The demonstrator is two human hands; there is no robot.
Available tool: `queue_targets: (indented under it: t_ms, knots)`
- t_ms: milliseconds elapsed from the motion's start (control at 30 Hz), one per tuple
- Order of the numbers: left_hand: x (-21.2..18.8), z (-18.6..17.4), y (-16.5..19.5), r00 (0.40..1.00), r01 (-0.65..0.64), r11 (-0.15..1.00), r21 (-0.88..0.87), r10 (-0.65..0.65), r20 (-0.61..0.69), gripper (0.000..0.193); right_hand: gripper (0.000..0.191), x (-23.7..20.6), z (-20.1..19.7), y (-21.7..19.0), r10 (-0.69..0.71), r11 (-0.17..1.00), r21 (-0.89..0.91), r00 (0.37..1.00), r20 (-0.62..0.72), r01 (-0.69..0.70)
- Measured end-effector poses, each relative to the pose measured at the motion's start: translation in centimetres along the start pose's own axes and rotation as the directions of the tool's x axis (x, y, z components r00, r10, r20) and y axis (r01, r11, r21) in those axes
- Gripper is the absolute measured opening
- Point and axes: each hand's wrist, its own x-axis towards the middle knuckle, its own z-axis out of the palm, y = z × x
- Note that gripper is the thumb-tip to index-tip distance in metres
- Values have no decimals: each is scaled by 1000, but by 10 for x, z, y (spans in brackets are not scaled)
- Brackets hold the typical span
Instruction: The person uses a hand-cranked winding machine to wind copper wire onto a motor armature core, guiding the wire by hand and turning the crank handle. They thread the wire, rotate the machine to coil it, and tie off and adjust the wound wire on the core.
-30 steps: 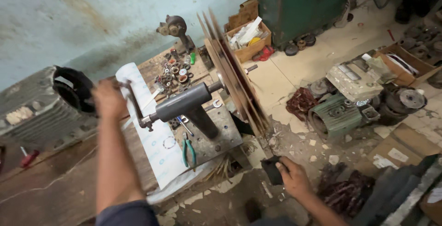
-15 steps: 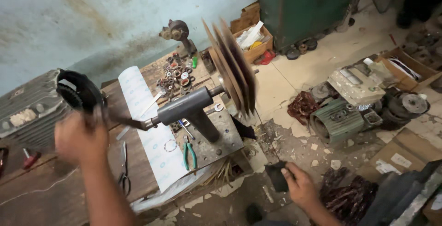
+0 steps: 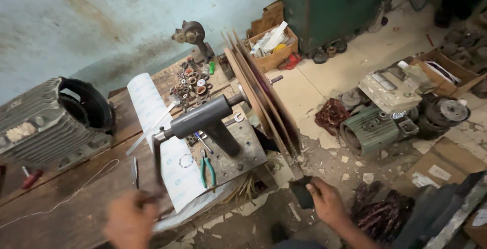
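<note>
Left hand (image 3: pixel 129 222): closed on crank handle (image 3: pixel 156 165) (blurred).
Right hand (image 3: pixel 324 201): gripping dark pad (image 3: pixel 301 191), under wooden discs (image 3: pixel 264 104).

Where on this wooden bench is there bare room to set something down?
Bare wood lies on the bench between the grey motor housing and the white paper sheet, crossed only by a thin white string. It is crowded around the small parts pile and the pliers on the winder's metal base.

Green-handled pliers (image 3: pixel 207 170), white sheet (image 3: pixel 152 112)
</note>
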Motion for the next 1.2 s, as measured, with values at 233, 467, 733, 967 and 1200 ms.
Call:
queue_targets:
  t_ms: [233, 467, 733, 967, 1200]
  knots:
    - [253, -21, 84, 966, -133, 991, -12, 127, -224, 27, 28, 3, 9, 8, -164, 978, 109, 980, -109, 176]
    - [107, 136, 45, 832, -529, 848, 38, 527, -174, 53, 30, -5, 10, 20, -107, 988, 96, 984, -140, 121]
    - [52, -44, 15, 920, -186, 975, 121, 216, -327, 15, 27, -14, -2, 8, -92, 990, 100, 992, -91, 101]
    - [268, 23, 88, 783, -489, 844, 219, 535, -316, 35, 24, 0, 4, 10, -10, 990, 138, 1000, -7, 11]
    - [52, 112, 40, 930, -359, 924, 128, 366, -29, 42, 22, -6, 9, 16, -55, 987, 143, 992, -111, 71]
